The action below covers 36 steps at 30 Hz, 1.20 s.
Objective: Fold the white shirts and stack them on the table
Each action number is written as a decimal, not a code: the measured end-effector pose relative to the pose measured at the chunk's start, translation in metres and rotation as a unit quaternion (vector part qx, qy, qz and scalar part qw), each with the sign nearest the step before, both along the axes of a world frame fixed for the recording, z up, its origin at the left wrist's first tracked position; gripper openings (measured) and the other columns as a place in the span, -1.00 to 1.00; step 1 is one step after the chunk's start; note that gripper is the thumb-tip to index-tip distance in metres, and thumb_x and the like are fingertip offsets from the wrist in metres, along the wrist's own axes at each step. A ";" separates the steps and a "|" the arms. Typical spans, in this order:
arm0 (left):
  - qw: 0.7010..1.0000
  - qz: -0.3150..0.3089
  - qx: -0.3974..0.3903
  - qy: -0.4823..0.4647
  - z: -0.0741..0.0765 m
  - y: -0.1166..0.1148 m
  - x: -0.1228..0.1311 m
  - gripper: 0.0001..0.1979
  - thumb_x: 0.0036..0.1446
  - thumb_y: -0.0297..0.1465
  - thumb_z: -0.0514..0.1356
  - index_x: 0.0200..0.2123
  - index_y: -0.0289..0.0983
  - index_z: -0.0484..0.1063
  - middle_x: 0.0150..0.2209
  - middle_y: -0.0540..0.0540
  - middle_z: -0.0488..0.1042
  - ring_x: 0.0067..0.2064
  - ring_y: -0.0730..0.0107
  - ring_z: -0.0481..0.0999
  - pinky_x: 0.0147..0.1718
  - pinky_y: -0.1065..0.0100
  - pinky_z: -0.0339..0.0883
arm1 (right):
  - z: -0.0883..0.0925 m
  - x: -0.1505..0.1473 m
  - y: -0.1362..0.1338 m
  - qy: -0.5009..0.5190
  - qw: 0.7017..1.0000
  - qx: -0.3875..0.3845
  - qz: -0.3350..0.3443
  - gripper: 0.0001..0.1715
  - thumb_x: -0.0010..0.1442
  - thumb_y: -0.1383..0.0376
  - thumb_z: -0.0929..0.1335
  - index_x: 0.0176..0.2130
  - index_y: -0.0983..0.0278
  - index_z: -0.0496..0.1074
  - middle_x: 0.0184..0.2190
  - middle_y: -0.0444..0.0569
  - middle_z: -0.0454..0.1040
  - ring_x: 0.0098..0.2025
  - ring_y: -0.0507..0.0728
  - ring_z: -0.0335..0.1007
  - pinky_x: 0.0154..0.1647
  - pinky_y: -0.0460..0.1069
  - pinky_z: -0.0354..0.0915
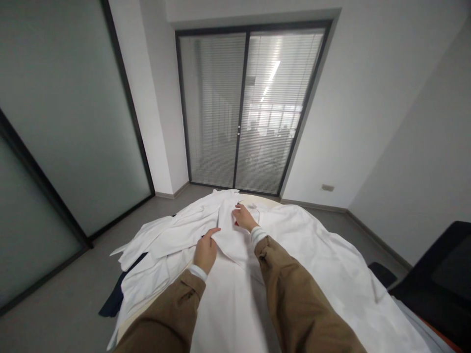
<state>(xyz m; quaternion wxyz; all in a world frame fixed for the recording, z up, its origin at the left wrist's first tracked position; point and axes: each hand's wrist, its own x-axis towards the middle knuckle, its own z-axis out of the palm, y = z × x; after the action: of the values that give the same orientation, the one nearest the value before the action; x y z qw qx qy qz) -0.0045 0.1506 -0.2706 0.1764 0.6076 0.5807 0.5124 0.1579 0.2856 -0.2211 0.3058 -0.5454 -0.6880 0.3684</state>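
Head view shows us both hands over white cloth heaped on a pale, rounded surface (259, 199). The white garment (228, 240) between our hands lies toward the far edge, a little left of the right arm's line. Our left hand (206, 254) rests at its left side, index finger stretched along the cloth; we cannot tell whether the fingers grip it. Our right hand (246, 217) sits nearer the far edge, its fingers curled narrow over the cloth, with a small red spot just below; whether they pinch fabric is hidden from us.

More white cloth (165, 245) lies crumpled toward the left edge, with navy cloth (119, 291) hanging beside it. Another white spread (324, 264) reaches over the right edge, toward a black chair (437, 284).

We judge slipping to be the main risk: the overhanging cloth could drag the pile down if we pull sideways. Loose layers overlap, so a tug on one could ruck up its neighbours. If the right fingers have only a shallow hold, the garment could spring out of line, and our sleeves might catch and crease the fabric beneath.
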 end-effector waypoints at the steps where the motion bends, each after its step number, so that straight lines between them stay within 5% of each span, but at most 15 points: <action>1: 1.000 -0.002 -0.001 -0.001 0.000 0.000 0.000 -0.48 0.10 -0.65 -0.01 0.06 -0.24 0.49 -0.08 -0.11 0.60 -0.07 0.27 0.57 -0.05 0.32 0.41 | -0.003 -0.005 0.003 0.018 1.000 -0.007 -0.006 -0.56 0.35 0.24 0.23 0.17 0.31 0.16 -0.14 0.09 0.54 -0.52 0.00 0.45 -0.45 -0.10 0.38; 6: 1.000 0.005 -0.008 0.000 0.001 0.002 0.001 -0.47 0.10 -0.66 -0.02 0.05 -0.23 0.50 -0.07 -0.10 0.60 -0.06 0.27 0.58 -0.02 0.29 0.42 | -0.003 -0.015 0.017 0.099 0.994 0.012 -0.046 -0.65 0.34 0.20 0.24 0.01 0.37 0.31 -0.31 0.06 0.53 -0.34 0.11 0.56 -0.36 -0.07 0.45; 11: 1.000 0.020 0.003 -0.007 0.000 0.003 0.000 -0.46 0.11 -0.68 -0.04 0.04 -0.23 0.51 0.06 -0.08 0.54 0.13 0.31 0.48 0.17 0.27 0.31 | 0.011 -0.017 0.023 0.169 0.979 0.091 -0.065 -0.61 0.37 0.17 0.15 0.06 0.34 0.28 -0.06 0.14 0.49 -0.10 0.12 0.52 -0.06 -0.01 0.44; 16: 0.999 0.033 0.003 -0.029 -0.004 0.007 -0.001 -0.48 0.12 -0.67 -0.06 0.00 -0.26 0.54 -0.02 -0.08 0.58 0.04 0.30 0.54 0.14 0.21 0.35 | 0.008 -0.021 0.019 0.189 0.975 0.112 -0.015 -0.52 0.27 0.29 0.25 0.16 0.30 0.23 0.05 0.12 0.43 0.03 0.09 0.44 0.10 0.01 0.35; 20: 0.998 0.035 0.013 -0.042 -0.007 0.009 -0.002 -0.50 0.08 -0.66 -0.07 -0.09 -0.27 0.58 -0.01 -0.09 0.57 0.14 0.30 0.46 0.23 0.21 0.24 | -0.002 -0.016 0.017 0.136 0.984 0.112 0.011 -0.32 0.21 0.30 0.32 0.28 0.23 0.12 0.15 0.13 0.34 0.15 0.13 0.32 0.17 0.07 0.27; 25: 0.999 0.036 0.001 -0.036 -0.004 0.007 -0.001 -0.56 0.25 -0.50 -0.09 -0.17 -0.26 0.61 0.06 -0.13 0.52 0.17 0.22 0.42 0.22 0.16 0.21 | -0.009 -0.012 0.018 0.018 0.993 0.111 0.029 -0.31 0.27 0.29 0.24 0.34 0.22 0.05 0.17 0.12 0.33 -0.05 0.09 0.44 0.12 0.06 0.31; 30: 0.999 0.029 -0.007 0.026 -0.005 0.006 0.004 -0.80 0.13 -0.46 0.13 -0.34 -0.23 0.58 -0.05 -0.16 0.54 0.13 0.13 0.44 0.17 0.15 0.24 | -0.012 -0.016 0.015 -0.064 0.990 0.125 -0.005 -0.23 0.20 0.33 0.29 0.34 0.28 0.06 0.32 0.16 0.14 0.28 0.20 0.15 0.30 0.09 0.10; 32: 0.999 0.032 -0.013 0.029 -0.005 0.006 0.005 -0.77 0.05 -0.54 0.15 -0.23 -0.22 0.52 -0.06 -0.14 0.54 0.06 0.16 0.49 0.12 0.18 0.27 | -0.012 -0.015 0.010 -0.102 0.988 0.116 -0.031 -0.23 0.22 0.34 0.27 0.35 0.34 0.01 0.31 0.20 0.15 0.32 0.23 0.10 0.32 0.11 0.06; 36: 0.998 0.040 -0.029 -0.044 -0.010 0.009 0.001 -0.51 -0.05 -0.67 0.08 -0.01 -0.24 0.30 -0.03 -0.14 0.51 -0.07 0.30 0.54 -0.04 0.30 0.36 | -0.009 0.001 -0.007 -0.194 0.976 0.072 -0.070 -0.39 0.26 0.32 0.20 0.26 0.41 0.14 0.15 0.26 0.36 0.18 0.23 0.30 0.20 0.08 0.20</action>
<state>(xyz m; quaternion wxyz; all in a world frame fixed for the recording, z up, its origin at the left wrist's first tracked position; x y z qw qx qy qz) -0.0036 0.1598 -0.2807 0.1986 0.5556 0.6110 0.5278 0.1592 0.2788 -0.2305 0.2301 -0.6300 -0.7188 0.1829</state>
